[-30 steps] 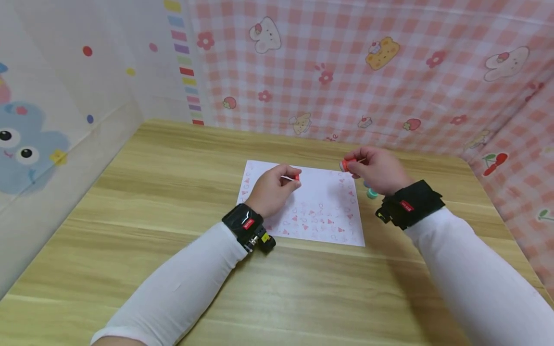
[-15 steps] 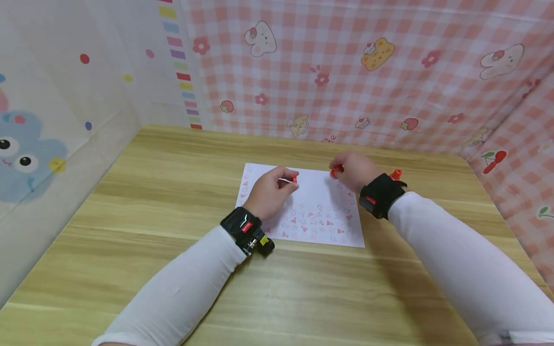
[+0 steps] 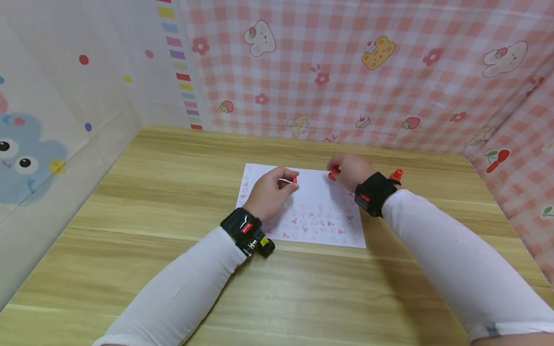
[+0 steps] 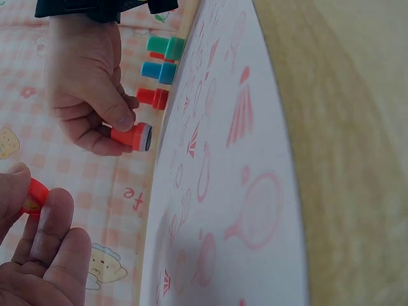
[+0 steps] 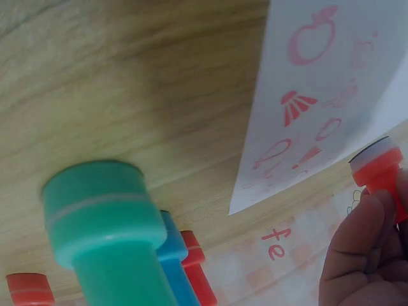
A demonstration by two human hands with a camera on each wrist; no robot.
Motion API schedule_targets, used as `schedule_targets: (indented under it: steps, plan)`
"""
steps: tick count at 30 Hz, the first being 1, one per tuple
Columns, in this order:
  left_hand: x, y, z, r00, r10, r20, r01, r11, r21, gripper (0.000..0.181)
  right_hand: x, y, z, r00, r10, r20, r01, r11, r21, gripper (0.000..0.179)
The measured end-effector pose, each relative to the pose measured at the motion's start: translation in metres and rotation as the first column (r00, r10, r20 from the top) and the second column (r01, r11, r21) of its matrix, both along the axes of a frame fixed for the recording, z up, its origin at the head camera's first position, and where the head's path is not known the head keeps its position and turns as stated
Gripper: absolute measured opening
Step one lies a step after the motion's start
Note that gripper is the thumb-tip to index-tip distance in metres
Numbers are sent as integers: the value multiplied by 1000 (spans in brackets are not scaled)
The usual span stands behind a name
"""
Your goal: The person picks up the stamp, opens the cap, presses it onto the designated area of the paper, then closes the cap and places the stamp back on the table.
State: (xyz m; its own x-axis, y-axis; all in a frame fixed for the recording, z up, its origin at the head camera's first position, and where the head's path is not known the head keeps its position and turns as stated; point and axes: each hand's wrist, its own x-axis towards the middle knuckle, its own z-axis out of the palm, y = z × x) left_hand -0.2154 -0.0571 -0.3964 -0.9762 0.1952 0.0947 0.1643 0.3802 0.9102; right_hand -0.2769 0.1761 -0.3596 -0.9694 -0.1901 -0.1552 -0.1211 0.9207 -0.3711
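Observation:
My left hand [image 3: 267, 194] pinches a small red cap [image 4: 35, 196] over the left part of a white paper sheet [image 3: 311, 185]. The sheet bears rows of red and pale pink prints, among them shuttlecocks and rackets. Near its far right edge, my right hand [image 3: 352, 170] grips a red stamp [image 4: 132, 137] by the handle. The stamp's dark-edged printing face points toward the paper, and a small gap shows between them in the left wrist view. My right fingers partly cover the stamp in the head view.
Beyond the sheet's right edge stand a green stamp [image 5: 108, 217], a blue stamp [image 5: 172, 248] and a red stamp [image 5: 196, 268]. Another red stamp [image 5: 30, 290] is farther off. A pink checked cloth [image 3: 303, 72] hangs behind the wooden table [image 3: 277, 298].
My right hand has moved left with its red stamp, tilting the face down toward the sheet. A standing red stamp has come into sight beside the right wrist. My left hand has stayed put.

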Motion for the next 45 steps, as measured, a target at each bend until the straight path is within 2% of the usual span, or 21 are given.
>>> schedule_targets:
  steps: [14, 30, 40, 45]
  plan:
    - [1, -1, 0, 1000, 1, 8, -2, 1000, 4, 26, -4, 0, -4, 997, -32, 66, 32, 999, 4, 31]
    - [1, -1, 0, 1000, -2, 15, 2, 1000, 4, 27, -7, -1, -8, 996, -34, 79, 33, 999, 6, 26]
    - [2, 0, 1, 1000, 1, 11, -1, 1000, -4, 26, -5, -2, -7, 997, -14, 81, 11, 999, 32, 24]
    - [1, 0, 0, 1000, 2, 15, -2, 1000, 1, 26, -6, -2, -8, 998, 23, 59, -26, 998, 53, 22]
